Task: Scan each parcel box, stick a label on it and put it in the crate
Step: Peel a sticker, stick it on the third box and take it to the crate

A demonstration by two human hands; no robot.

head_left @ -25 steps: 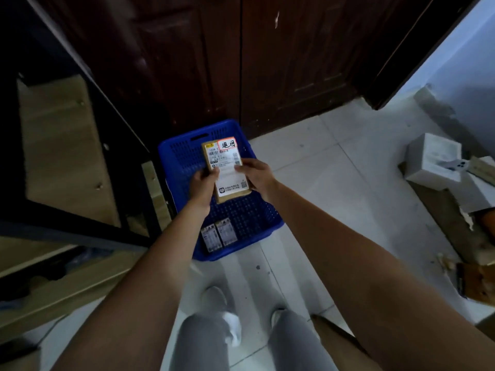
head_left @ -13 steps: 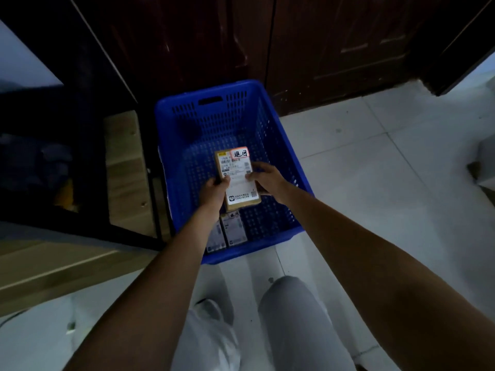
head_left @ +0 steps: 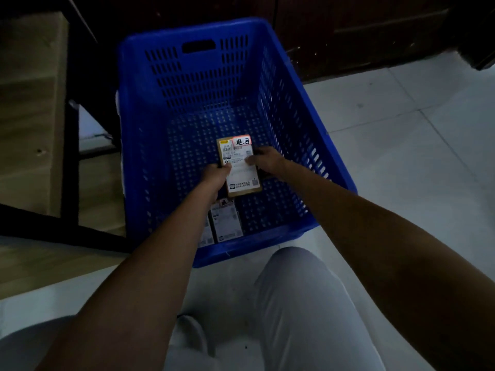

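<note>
head view: i'm crouched over the blue crate [head_left: 289,108] on the tiled floor [head_left: 401,129], both arms reaching down inside it.
parcel in hand: a small brown parcel box [head_left: 239,167], held low over the crate's perforated bottom; whether it touches the bottom i cannot tell.
left hand: my left hand [head_left: 215,175] grips the box's left edge, fingers curled round it.
right hand: my right hand [head_left: 266,162] holds the right edge, thumb pressed on the top face, fingers tucked under.
label: the red-bordered sticker [head_left: 241,141] sits on the far right corner, above the white shipping sheet, so the labelling looks done on this one.
already in: two parcels [head_left: 223,223] lie flat against the near wall, each with a white sheet up; the left one is partly hidden by my forearm.
progress: by my reckoning this is the third box going in, at the very last step, just the set-down and letting go left.
remaining: no other parcels show here, so how many are left to scan i can't say.
surroundings: dark wooden door [head_left: 361,28] behind the crate, a black frame with pale wood panels [head_left: 32,116] to the left, my grey trousers [head_left: 300,317] below.
</note>
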